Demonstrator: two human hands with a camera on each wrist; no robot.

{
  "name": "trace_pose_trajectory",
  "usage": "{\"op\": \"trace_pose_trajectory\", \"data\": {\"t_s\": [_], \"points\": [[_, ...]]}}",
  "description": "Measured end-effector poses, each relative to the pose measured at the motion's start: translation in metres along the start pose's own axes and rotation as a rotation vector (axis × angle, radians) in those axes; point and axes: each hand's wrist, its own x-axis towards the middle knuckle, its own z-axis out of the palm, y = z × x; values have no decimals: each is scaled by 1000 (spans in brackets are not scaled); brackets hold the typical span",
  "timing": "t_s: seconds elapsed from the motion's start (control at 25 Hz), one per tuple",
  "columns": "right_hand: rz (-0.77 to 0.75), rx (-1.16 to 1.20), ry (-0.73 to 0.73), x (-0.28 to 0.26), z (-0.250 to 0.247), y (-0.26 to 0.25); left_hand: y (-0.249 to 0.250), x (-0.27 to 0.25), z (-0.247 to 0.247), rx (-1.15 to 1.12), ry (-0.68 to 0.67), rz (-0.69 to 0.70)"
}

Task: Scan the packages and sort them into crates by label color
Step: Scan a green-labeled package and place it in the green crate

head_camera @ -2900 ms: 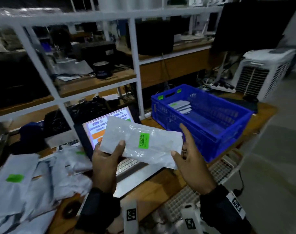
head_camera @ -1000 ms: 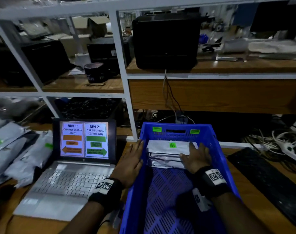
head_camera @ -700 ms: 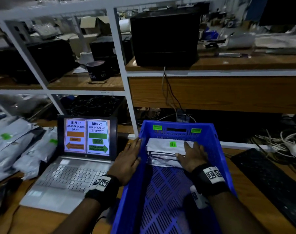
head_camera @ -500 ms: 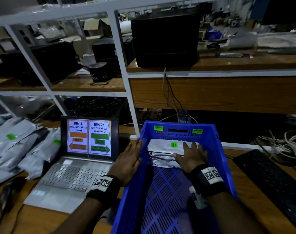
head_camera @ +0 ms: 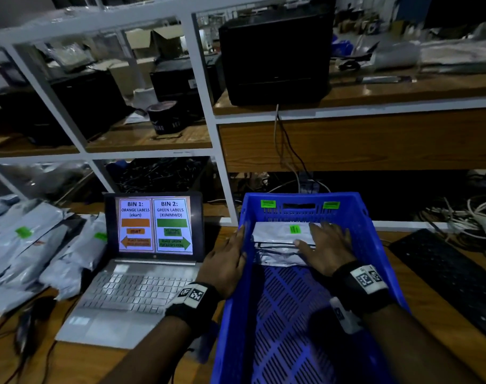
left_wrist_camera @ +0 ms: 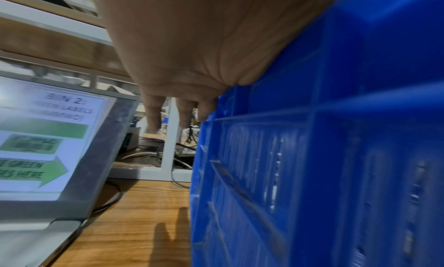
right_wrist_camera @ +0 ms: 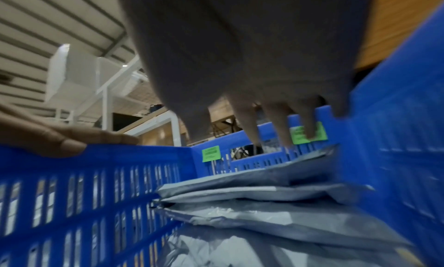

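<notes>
Unsorted packages [head_camera: 28,245] lie heaped at far left beside the laptop [head_camera: 142,259]; thin grey poly mailers, judged light, limp and slippery, best taken by pinching an edge or corner. My left hand [head_camera: 225,261] rests flat on the blue crate [head_camera: 374,245] at its left rim, fingers straight, clasping nothing. Inside, the green-labelled package [head_camera: 277,231] tops a stack against the far wall. My right hand [head_camera: 327,245] lies on that stack, fingers extended and spread, holding nothing. The stack looks loose and liable to slide.
</notes>
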Motion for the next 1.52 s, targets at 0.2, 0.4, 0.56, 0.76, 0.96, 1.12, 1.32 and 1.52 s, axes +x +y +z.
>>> {"op": "trace_pose_trajectory", "data": {"t_s": [0.2, 0.4, 0.56, 0.76, 0.96, 1.12, 1.32, 1.52], "points": [[-86, 42, 189, -25, -52, -46, 11, -14, -5, 179, 52, -19], [-249, 63, 190, -82, -86, -153, -40, -90, -39, -18, 148, 143], [-362, 112, 174, -129, -74, -258, -129, -159, -82, -235, 308, 33], [-429, 250, 192, -166, -4, -384, -237, -232, -134, -316, 397, -89], [-458, 390, 54, -174, 68, -481, -333, -277, -166, -374, 477, -202], [-483, 411, -20, -148, 114, -552, -411, -288, -188, -426, 519, -318], [-418, 477, -111, -83, 172, -657, -527, -288, -226, -349, 522, -368], [-44, 346, -28, -19, 216, -707, -602, -279, -263, -394, 525, -377]]}}
